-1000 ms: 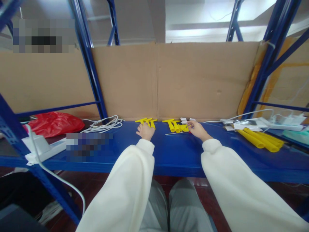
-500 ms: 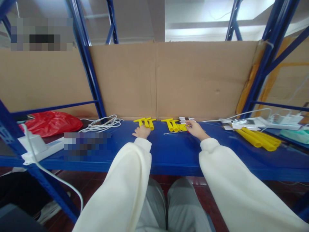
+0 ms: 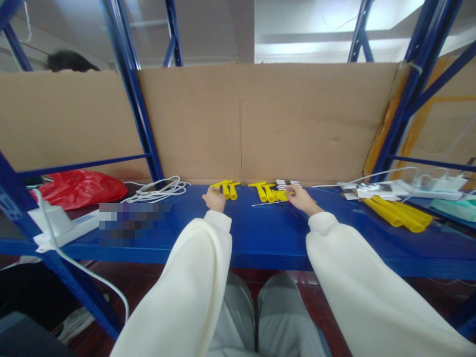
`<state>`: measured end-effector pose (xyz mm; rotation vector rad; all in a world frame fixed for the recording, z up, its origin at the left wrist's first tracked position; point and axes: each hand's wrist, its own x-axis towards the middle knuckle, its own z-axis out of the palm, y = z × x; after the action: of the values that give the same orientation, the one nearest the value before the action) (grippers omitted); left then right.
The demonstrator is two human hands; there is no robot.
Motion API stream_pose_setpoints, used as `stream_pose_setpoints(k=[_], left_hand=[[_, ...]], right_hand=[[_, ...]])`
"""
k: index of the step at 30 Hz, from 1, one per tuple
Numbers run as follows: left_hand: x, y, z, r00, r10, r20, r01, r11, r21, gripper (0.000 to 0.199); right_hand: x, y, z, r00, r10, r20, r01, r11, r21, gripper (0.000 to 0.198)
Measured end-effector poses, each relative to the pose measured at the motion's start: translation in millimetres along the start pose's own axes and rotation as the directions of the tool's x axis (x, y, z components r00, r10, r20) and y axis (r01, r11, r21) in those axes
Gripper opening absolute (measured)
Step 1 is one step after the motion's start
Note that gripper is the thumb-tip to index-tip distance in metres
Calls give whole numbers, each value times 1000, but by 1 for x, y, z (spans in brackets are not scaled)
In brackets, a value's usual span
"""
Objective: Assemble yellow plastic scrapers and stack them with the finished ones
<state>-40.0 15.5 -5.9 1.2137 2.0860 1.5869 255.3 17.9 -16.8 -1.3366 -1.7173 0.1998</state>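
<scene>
Head view shows bright yellow, tubular, T-shaped pieces (image 3: 225, 191).

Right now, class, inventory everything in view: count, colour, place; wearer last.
T-shaped pieces: about five, yellow, back centre
Short pieces: several, yellow, beside these
Stack: one, white and dark, behind
Rod: one, pale, in front
Tubes: about three, yellow, right
Bag: one, red, left
Cable coil: one, white, left
Power strip: one, white, left
Unclear item: one, mint, right
Other items: several, white, right
Shelving: one, blue, throughout
Cardboard: several sheets, brown, back
Head: one, dark hair, upper left
Trousers: one pair, grey, below
Sleeves: two, white, front
Left hand, right hand: two, bare, at yellow pieces
</scene>
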Motion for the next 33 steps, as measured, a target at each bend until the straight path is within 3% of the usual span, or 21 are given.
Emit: stream_pose_setpoints(k=[8,11,14,18,21,25,28,33], left_hand=[[6,0,6,996,39,-77,-53,981,-186,13],[3,6,9,997,76,-23,-80,944,-319,9],[-3,13,10,986,113,127,-41,883,-468,5],[-16,20,9,908,208,365,57,798,-599,13],[-26,24,6,803,310,509,111,761,-639,15],[-33,27,4,730,357,582,125,768,-628,19],[-35,28,3,719,374,586,110,771,-627,20],[-37,29,0,708,368,603,56,822,-567,17]], right_hand=[[1,5,0,999,-46,-25,46,999,15,31],[1,4,0,998,-61,-28,62,998,33,30],[1,1,0,999,-37,-35,39,998,58,25],[1,-5,-1,997,19,-74,-12,995,100,14],[1,-11,-2,989,130,-72,-113,974,196,8],[-3,-24,-5,947,320,18,-292,838,460,9],[-6,-32,-10,928,357,108,-344,707,618,11],[-8,-37,-19,903,396,170,-396,610,687,25]])
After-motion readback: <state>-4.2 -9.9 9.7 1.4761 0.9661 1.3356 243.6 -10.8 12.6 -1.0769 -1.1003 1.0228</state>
